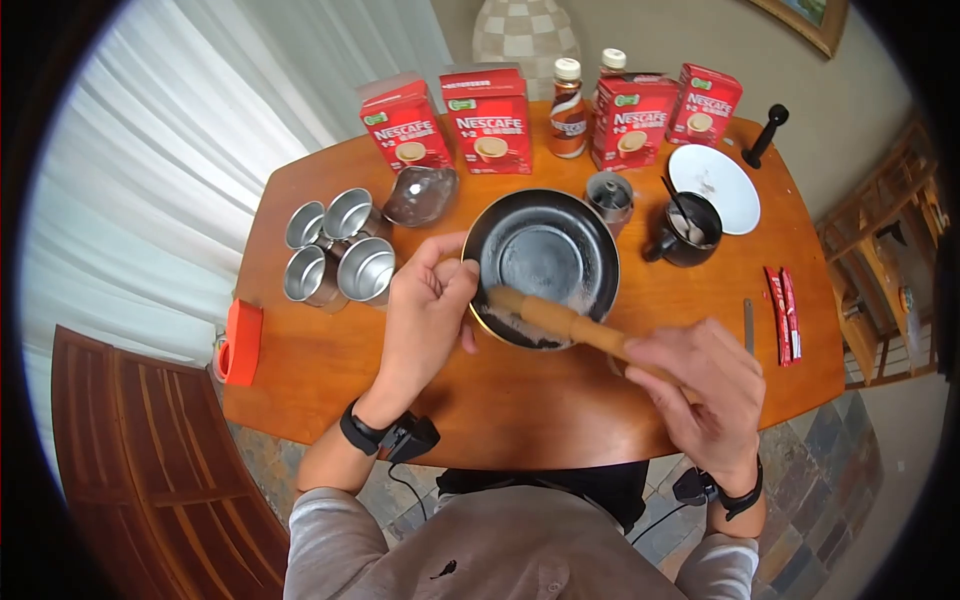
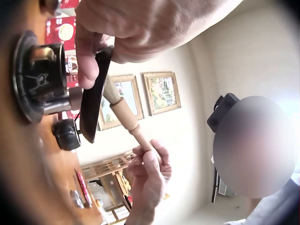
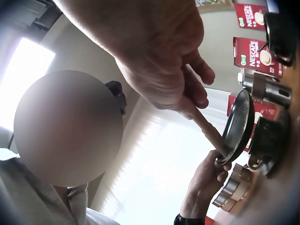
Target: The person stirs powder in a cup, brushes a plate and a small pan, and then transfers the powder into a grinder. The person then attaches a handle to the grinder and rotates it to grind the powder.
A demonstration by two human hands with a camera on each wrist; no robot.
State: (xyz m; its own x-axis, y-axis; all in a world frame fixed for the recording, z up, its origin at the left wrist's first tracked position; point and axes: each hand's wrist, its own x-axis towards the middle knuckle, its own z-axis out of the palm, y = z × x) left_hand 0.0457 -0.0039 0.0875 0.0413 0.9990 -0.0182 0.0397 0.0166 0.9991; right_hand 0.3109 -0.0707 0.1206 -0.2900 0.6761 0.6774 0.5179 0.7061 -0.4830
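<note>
My left hand pinches the rim of a black saucer with a thin gold edge, tilted above the table. Whitish residue marks its lower part. A wooden-handled brush is in my right hand, its thumb and fingers around the handle. The head of the brush meets the saucer's inner face near my left thumb, and this end shows as a pale tip in the left wrist view. Behind the held saucer, a black cup stands on another black saucer; the head view hides both.
Several metal cups and a clear bowl stand left. A metal cylinder, a black mug with a spoon and a white plate are right. Red Nescafe boxes and bottles line the back; red sachets lie right.
</note>
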